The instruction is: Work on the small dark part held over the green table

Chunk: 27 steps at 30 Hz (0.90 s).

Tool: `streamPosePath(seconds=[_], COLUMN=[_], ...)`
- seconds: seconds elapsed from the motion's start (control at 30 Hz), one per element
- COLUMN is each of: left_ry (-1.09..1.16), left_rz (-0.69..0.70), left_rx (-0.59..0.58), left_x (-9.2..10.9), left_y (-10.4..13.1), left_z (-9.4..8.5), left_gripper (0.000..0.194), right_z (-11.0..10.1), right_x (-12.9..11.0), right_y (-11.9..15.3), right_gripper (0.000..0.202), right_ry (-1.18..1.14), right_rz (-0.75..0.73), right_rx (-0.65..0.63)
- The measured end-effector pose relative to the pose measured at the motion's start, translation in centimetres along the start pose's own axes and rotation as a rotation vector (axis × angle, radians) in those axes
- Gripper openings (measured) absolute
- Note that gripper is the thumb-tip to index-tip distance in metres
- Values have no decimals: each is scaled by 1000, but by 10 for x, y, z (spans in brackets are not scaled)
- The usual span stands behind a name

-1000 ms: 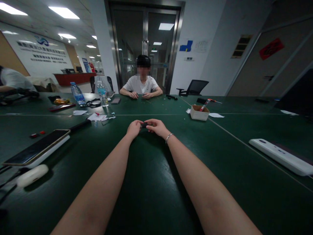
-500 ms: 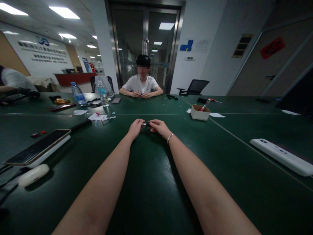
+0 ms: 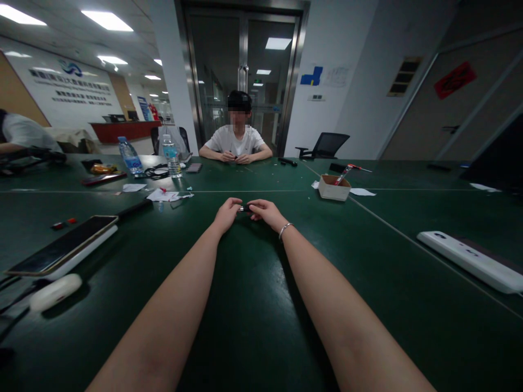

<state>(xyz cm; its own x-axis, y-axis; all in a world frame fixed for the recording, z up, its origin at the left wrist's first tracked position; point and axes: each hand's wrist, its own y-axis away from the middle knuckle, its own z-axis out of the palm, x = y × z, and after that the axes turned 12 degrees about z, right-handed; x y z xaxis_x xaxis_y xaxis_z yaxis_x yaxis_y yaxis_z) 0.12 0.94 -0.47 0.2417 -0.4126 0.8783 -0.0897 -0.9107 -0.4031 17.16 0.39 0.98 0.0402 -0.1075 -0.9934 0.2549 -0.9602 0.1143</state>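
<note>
A small dark object with a shiny metal part (image 3: 244, 208) is held between my two hands, just above the green table (image 3: 245, 305). My left hand (image 3: 227, 215) has its fingers closed on the metal end. The fingers of my right hand (image 3: 266, 212) are closed round the dark end, and a silver bracelet (image 3: 285, 231) is on that wrist. What exactly the small object is cannot be made out.
Left: a phone (image 3: 61, 245) on a white block, a white oval device (image 3: 56, 292), paper scraps (image 3: 163, 196) and two bottles (image 3: 172, 158). Right: a small box (image 3: 334, 188) and a long white device (image 3: 469, 261). A person (image 3: 237, 142) sits opposite.
</note>
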Motion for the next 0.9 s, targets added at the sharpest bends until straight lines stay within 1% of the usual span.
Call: streamPosePath(seconds=[0.1,0.17,0.23,0.3,0.37,0.43,0.57,0.67,0.8,0.9], left_ry=[-12,-29,-18,-13,-26,-34,-2,-15,8,-6], left_rz=[10,28,13,4,26,45,23,37,-23,-6], left_rx=[-30,-18,-10,-36,-56,-48,-54,-28,-31,-26], left_x=[2,2,1,0,-2,-2,-2,-2,-3,-3], left_y=[1,1,1,0,-1,-1,-1,0,-1,-1], left_z=[-1,-1,-1,0,0,1,0,0,0,0], left_gripper=[27,25,27,30,29,27,30,30,32,34], right_z=[1,1,2,2,3,3,2,1,1,2], right_x=[-1,-2,-2,-2,-2,-2,-1,-1,-1,-2], right_y=[1,2,2,2,2,2,1,1,1,2], right_gripper=[13,13,13,13,13,13,13,13,13,13], right_ry=[5,4,-1,-5,-6,-6,0,1,3,9], right_rz=[1,2,6,15,22,22,15,11,5,12], right_rx=[5,12,19,21,20,22,14,9,10,13])
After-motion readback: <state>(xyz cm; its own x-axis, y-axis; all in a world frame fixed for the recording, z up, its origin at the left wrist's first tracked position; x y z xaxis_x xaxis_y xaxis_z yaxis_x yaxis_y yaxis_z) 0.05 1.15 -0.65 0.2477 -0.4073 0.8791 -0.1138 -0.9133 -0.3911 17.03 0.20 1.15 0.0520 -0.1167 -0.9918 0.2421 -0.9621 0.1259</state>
